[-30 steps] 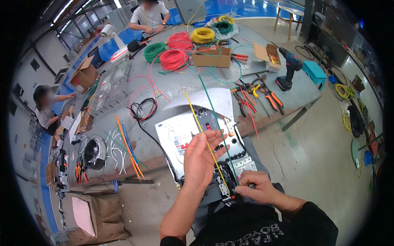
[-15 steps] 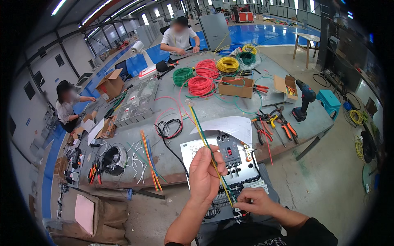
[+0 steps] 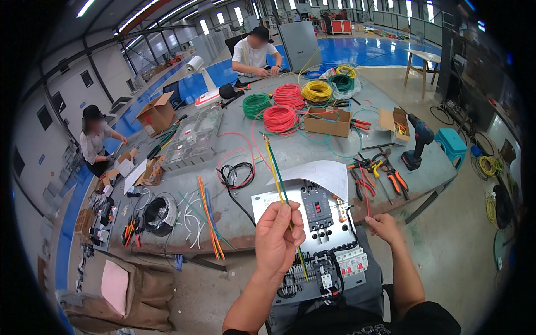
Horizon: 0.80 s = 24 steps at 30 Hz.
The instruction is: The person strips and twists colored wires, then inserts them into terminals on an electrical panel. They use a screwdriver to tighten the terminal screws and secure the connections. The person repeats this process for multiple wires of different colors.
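Note:
A yellow wire point(image 3: 273, 174) and a green wire point(image 3: 281, 184) stand slanted in my left hand point(image 3: 281, 229), closed round them at mid-length. Their upper ends reach over the table, and a lower end hangs above the electrical panel. My right hand point(image 3: 384, 228) is at the table's front edge, thumb and finger pinched on the lower end of a thin red wire point(image 3: 366, 195). Below my hands the panel's metal plate point(image 3: 261, 200) carries a large circuit breaker point(image 3: 317, 206), a row of small breakers point(image 3: 353, 262) and black wiring. A paper sheet point(image 3: 329, 174) covers its far edge.
Pliers and cutters point(image 3: 394, 177) lie right of the paper, with a cordless drill point(image 3: 416, 145) beyond. Red wire coils point(image 3: 280, 120), a cardboard box point(image 3: 328, 123) and loose wires point(image 3: 207, 215) are on the table point(image 3: 245, 145). Two people work at its far and left sides.
My right hand has left the lower end of the wires and moved right to the red wire. My left hand keeps hold of the yellow and green wires.

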Available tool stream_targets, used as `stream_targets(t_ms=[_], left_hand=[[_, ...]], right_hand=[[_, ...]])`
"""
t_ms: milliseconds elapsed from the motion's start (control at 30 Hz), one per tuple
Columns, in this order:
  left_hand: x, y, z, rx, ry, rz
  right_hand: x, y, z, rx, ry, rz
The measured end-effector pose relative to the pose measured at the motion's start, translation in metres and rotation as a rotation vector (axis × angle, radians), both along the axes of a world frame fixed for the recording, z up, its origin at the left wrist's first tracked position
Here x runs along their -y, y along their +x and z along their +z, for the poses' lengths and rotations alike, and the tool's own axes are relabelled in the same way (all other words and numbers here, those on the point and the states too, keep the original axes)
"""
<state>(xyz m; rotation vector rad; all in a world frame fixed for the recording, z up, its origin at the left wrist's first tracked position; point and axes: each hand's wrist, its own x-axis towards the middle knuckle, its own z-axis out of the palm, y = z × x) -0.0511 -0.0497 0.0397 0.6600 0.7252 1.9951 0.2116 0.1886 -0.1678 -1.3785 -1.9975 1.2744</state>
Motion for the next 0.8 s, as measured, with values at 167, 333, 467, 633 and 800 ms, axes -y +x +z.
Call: stream_targets(t_ms=[167,333,467,633,800], left_hand=[[-0.002,0.003,-0.002,-0.050,-0.063,0.052],[-0.004,0.004,-0.009,-0.212,-0.120,0.158],[-0.006,0.005,-0.009,-0.245,-0.121,0.149],[-0.010,0.008,-0.009,-0.199,-0.112,0.105],[-0.008,0.010,-0.007,-0.118,-0.180,0.114]], right_hand=[[-0.010,0.003,-0.024,-0.247,-0.179,-0.039],[0.011,0.010,0.001,-0.624,-0.486,-0.008],[0.051,0.002,0.041,-0.742,-0.594,0.116],[0.108,-0.017,0.095,-0.712,-0.407,0.309],[0.137,-0.046,0.135,-0.590,0.028,0.544]])
